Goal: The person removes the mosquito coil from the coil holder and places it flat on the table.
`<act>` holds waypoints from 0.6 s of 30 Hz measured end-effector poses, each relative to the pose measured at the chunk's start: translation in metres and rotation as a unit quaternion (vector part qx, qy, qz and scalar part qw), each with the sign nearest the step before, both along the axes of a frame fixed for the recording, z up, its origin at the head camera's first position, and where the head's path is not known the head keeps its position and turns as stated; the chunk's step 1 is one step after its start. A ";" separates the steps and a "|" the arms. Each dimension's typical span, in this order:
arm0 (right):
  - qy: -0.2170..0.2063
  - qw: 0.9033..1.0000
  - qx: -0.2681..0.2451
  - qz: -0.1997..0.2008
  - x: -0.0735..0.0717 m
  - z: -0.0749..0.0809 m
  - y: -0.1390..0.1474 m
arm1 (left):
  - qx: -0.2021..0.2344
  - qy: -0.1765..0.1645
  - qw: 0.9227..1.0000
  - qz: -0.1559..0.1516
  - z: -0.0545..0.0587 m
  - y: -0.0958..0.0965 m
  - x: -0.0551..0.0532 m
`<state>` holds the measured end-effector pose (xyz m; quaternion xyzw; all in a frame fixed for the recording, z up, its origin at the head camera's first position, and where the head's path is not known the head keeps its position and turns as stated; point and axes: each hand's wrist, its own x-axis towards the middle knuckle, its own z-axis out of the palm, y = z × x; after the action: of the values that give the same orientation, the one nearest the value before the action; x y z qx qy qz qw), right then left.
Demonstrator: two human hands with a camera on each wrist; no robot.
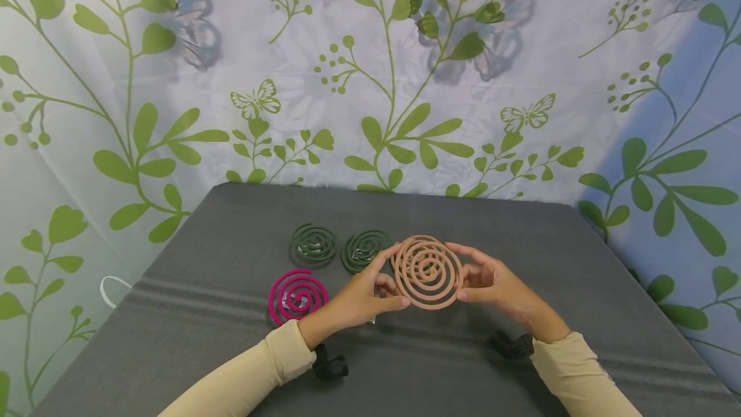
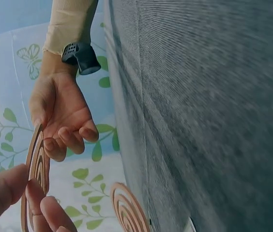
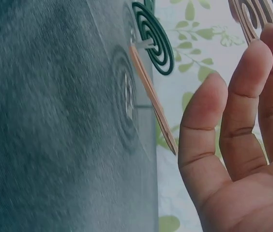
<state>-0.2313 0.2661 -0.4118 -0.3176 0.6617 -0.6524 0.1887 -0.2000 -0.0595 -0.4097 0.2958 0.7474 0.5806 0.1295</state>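
Note:
A tan mosquito coil point(image 1: 428, 272) is held up above the table, face toward the head camera, by both hands. My left hand point(image 1: 365, 298) pinches its left edge between thumb and fingers. At the opposite edge my right hand point(image 1: 492, 285) holds it by thumb and forefinger, the other fingers bent and apart from it. Behind it, largely covered in the head view, a second tan coil point(image 2: 127, 210) is propped up over the table. Two dark green coils point(image 1: 315, 243) point(image 1: 365, 246) stand farther back, and a pink coil point(image 1: 298, 302) is left of my left wrist.
Grey cloth covers the table point(image 1: 197, 340), with a patterned leaf-and-butterfly curtain point(image 1: 324, 121) behind it. Black wrist-worn mounts point(image 1: 331, 365) point(image 1: 512, 344) sit under both wrists. A white loop point(image 1: 110, 289) shows beyond the left table edge.

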 end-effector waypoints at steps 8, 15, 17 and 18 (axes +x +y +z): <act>0.010 1.000 0.004 -0.005 -0.004 0.003 0.016 | 0.013 0.001 1.000 0.015 -0.001 0.017 -0.002; 0.015 1.000 0.006 -0.009 -0.010 0.003 0.030 | 0.034 -0.007 0.999 0.026 -0.001 0.036 -0.005; 0.016 1.000 0.009 -0.008 -0.012 0.003 0.035 | 0.034 -0.009 0.999 0.031 -0.001 0.042 -0.006; 0.018 1.000 0.011 -0.007 -0.012 0.003 0.038 | 0.034 -0.011 0.999 0.032 -0.002 0.045 -0.007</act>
<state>-0.2435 0.3040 -0.4093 -0.3223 0.6744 -0.6406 0.1757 -0.2067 -0.0148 -0.4114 0.2692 0.7348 0.6130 0.1089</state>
